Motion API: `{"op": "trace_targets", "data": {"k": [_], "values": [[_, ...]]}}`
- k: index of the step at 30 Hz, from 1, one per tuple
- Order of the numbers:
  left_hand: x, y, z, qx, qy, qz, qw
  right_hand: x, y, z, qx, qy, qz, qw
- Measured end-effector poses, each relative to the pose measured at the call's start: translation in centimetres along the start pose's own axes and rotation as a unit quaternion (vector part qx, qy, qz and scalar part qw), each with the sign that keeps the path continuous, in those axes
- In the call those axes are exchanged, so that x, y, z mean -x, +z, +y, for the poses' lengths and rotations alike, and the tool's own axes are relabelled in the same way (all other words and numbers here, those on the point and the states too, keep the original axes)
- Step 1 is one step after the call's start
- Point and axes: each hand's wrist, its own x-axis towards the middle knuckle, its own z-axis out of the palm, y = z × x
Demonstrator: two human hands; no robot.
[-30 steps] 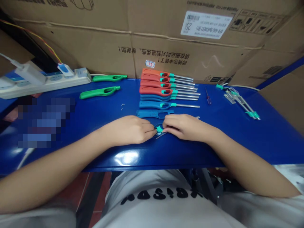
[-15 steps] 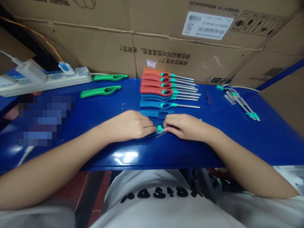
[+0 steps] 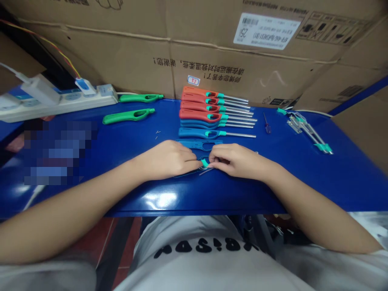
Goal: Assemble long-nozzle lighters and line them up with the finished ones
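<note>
Both my hands rest near the front edge of the blue table (image 3: 303,178), fingertips meeting. My left hand (image 3: 165,159) and my right hand (image 3: 235,161) are both closed in a pinch on a small teal trigger piece (image 3: 205,163) with thin metal parts, over a blue lighter shell that lies mostly hidden under my hands. Just behind my fingers lies an empty blue lighter shell half (image 3: 198,144). Farther back is a row of assembled long lighters (image 3: 209,113), orange ones behind and blue ones in front, metal nozzles pointing right.
Two green lighter shells (image 3: 129,116) lie at the back left beside a white power strip (image 3: 57,103). A small screwdriver (image 3: 266,124) and a bundle of metal tubes with teal parts (image 3: 307,129) sit at the right. Cardboard boxes (image 3: 194,52) wall off the back.
My hands shifted slightly away from me, still pinching the teal piece; otherwise nothing has moved.
</note>
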Motion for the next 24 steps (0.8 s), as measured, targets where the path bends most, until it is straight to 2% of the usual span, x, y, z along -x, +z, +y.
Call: {"op": "trace_targets", "data": {"k": [2, 6, 15, 21, 24], "values": [[-0.01, -0.13, -0.19, -0.012, 0.023, -0.017, 1.0, 0.02, 0.02, 0.0, -0.003, 0.003, 0.001, 1.0], [-0.08, -0.16, -0.3, -0.026, 0.015, -0.024, 0.999, 0.03, 0.01, 0.03, -0.007, 0.003, 0.003, 1.0], [-0.45, 0.18, 0.46, -0.07, 0.014, 0.001, 0.997, -0.01, 0.06, 0.02, 0.0, -0.003, 0.003, 1.0], [-0.31, -0.33, 0.28, -0.065, 0.023, -0.034, 0.997, 0.01, 0.01, -0.05, -0.002, 0.006, -0.001, 1.0], [-0.25, -0.47, 0.38, -0.019, 0.001, -0.016, 1.0, 0.03, -0.06, -0.09, -0.002, 0.006, -0.002, 1.0]]}}
